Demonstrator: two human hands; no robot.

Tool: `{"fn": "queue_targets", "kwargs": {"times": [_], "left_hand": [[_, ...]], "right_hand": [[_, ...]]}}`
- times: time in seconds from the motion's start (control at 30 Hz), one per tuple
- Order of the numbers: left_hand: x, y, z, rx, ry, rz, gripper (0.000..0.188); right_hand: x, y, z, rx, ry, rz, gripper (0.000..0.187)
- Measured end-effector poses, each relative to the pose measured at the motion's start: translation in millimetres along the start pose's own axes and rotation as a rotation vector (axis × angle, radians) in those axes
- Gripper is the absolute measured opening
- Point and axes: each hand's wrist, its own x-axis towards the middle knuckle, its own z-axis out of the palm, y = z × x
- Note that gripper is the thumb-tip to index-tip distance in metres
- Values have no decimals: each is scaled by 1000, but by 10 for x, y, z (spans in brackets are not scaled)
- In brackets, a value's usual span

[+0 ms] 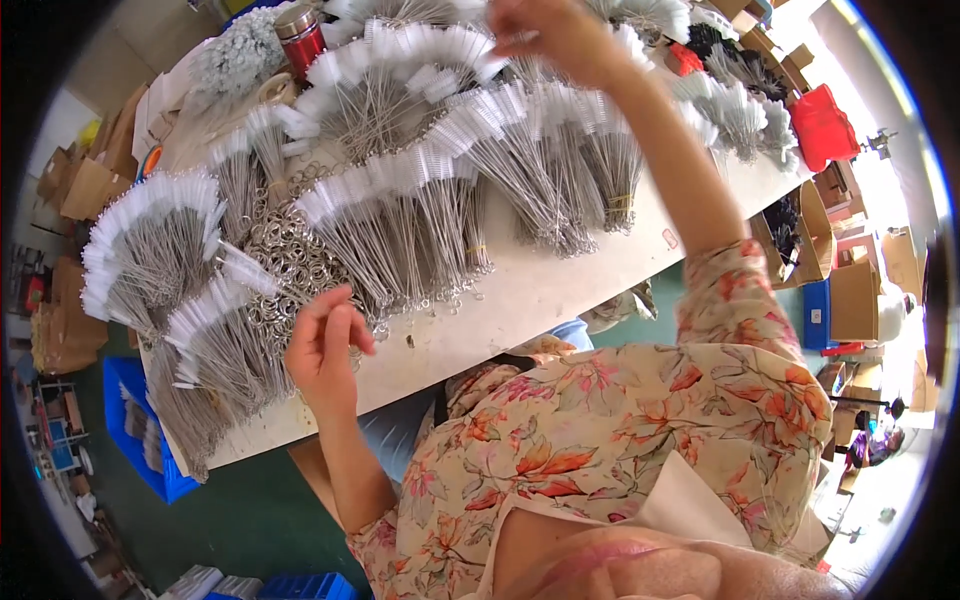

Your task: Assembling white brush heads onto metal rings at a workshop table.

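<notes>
My left hand [325, 350] is over the near edge of the table, beside a heap of small metal rings [290, 250]. Its fingers are curled in toward the thumb; whatever lies between them is hidden. Close by are thin wire-stemmed brushes with white bristles [225, 310], bunched in fans, and one group [250, 268] rests across the rings. Stretched out to the far side, my right hand [545, 35] hovers at more white-bristled brushes [430, 50]. Its fingers look extended and apart, partly cut off by the top edge, and no object shows in them.
Brush bundles cover much of the pale table [530, 290]. A red metal flask [300, 40] and a tape roll [277, 90] stand at the far left. Red bags [825, 128] lie at the right end. A blue crate [130, 430] and cardboard boxes [865, 300] sit around the table.
</notes>
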Motion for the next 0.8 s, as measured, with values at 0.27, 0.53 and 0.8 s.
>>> {"fn": "queue_targets", "kwargs": {"times": [0.27,0.53,0.8], "left_hand": [[172,-225,439,-8,117,285,20],[117,4,29,745,323,858,11],[-100,-101,-182,797,282,890,46]], "right_hand": [[-824,-932,1935,388,-67,-269,22],[-912,-759,1992,849,-41,274,30],[-969,-783,2037,1559,-338,407,19]]}}
